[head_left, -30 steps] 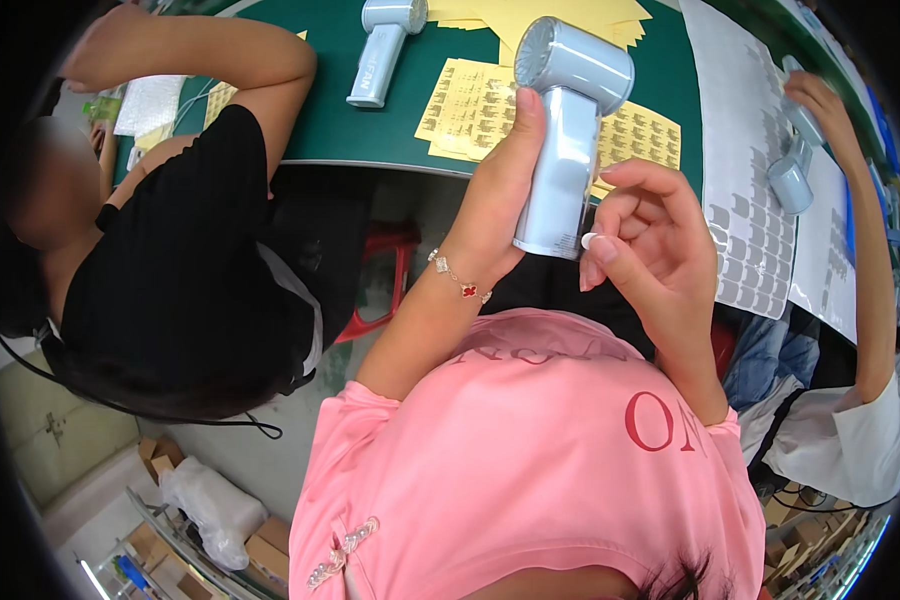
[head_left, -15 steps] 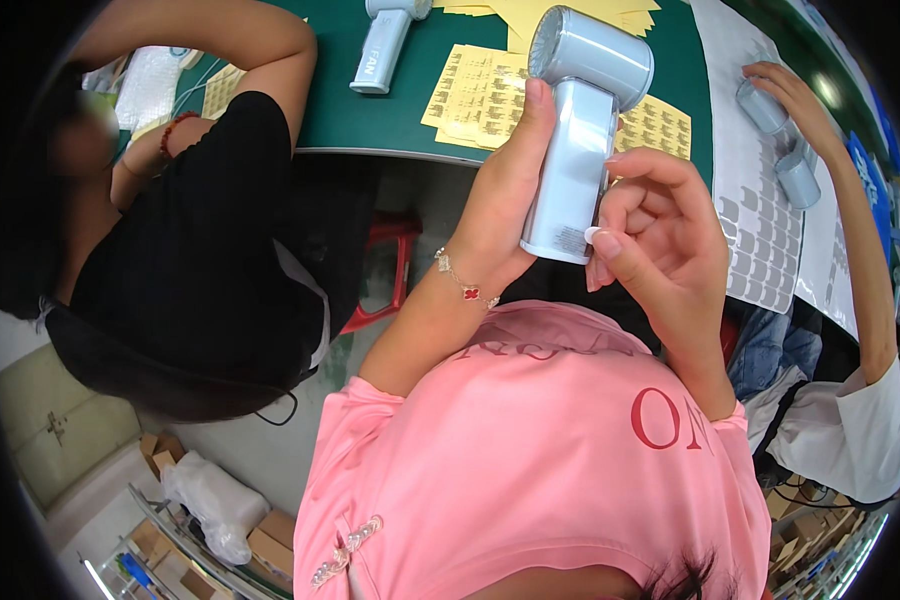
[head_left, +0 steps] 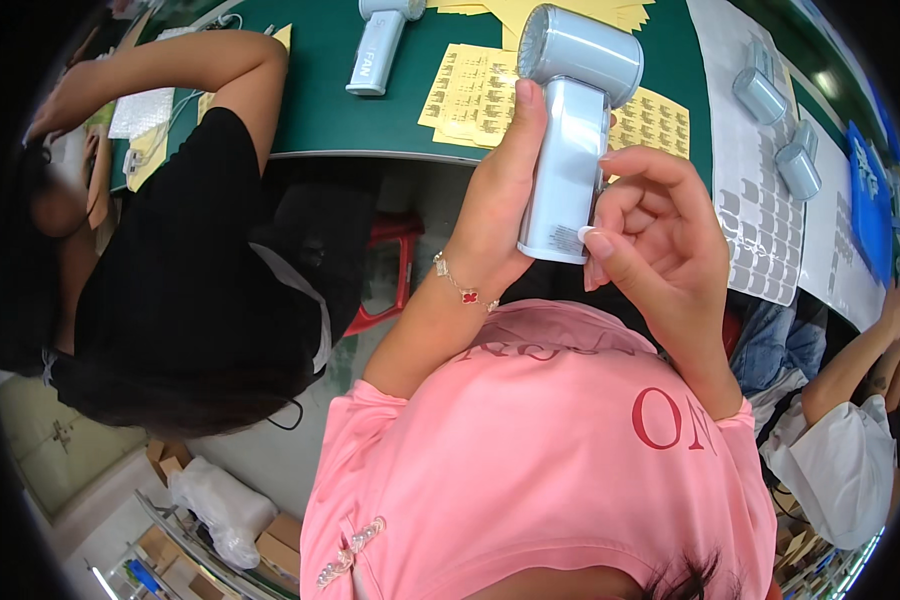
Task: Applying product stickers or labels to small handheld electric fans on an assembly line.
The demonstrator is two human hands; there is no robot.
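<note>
My left hand [head_left: 507, 190] is wrapped round a light blue handheld fan [head_left: 567, 165], thumb along the handle's left side. The fan's round head is uppermost, tilted slightly right, and small print shows low on the handle. My right hand [head_left: 665, 215] is closed at the handle's lower right edge, its thumb on the corner beside the print. The other fingers are curled against the fan's side, and their tips are partly hidden. Beyond the fan, yellow sheets of small printed labels [head_left: 475, 88] lie on the green table [head_left: 315, 105].
Another light blue fan [head_left: 375, 55] lies on the table ahead. To the right are a white sheet of grey labels [head_left: 760, 235], two more fans [head_left: 760, 95] and a blue tray [head_left: 868, 215]. Co-workers sit on both sides; a red stool [head_left: 395, 250] stands at left.
My hands and the fan have barely moved. The right co-worker's hand has left the fan there and drawn back. The left co-worker's arm has swung outward to the left.
</note>
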